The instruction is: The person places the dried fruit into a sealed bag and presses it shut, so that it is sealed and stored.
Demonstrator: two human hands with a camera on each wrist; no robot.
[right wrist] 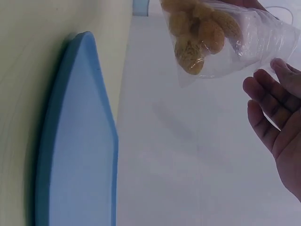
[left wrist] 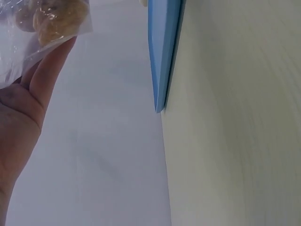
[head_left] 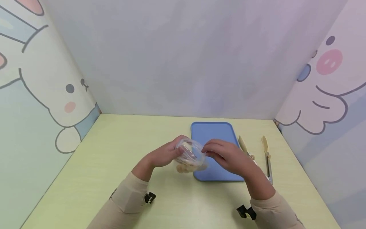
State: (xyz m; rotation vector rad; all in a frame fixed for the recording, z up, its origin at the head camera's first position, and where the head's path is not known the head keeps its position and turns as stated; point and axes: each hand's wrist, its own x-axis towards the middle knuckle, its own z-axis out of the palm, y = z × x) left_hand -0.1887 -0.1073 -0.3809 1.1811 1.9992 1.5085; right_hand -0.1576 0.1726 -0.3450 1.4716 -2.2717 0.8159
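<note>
A clear plastic bag [head_left: 189, 156] with its mouth spread wide is held up in front of me. Several light-brown, lumpy, rounded pieces [right wrist: 200, 35] lie gathered at its bottom. My left hand [head_left: 168, 152] grips the bag's left side, thumb over the rim; in the left wrist view its fingers [left wrist: 49, 70] pass behind the plastic. On the opposite side, my right hand [head_left: 226, 156] pinches the rim between thumb and fingertips, as the right wrist view also shows. Its other fingers [right wrist: 263, 122] are bent and loose.
Under and behind the right hand lies a blue tray [head_left: 211, 130] on the pale yellow table [head_left: 137, 133]. To its right are spread tongs [head_left: 268, 162] with tan tips and metal arms, partly covered by the right forearm. Walls with cartoon animals enclose the table's back and sides.
</note>
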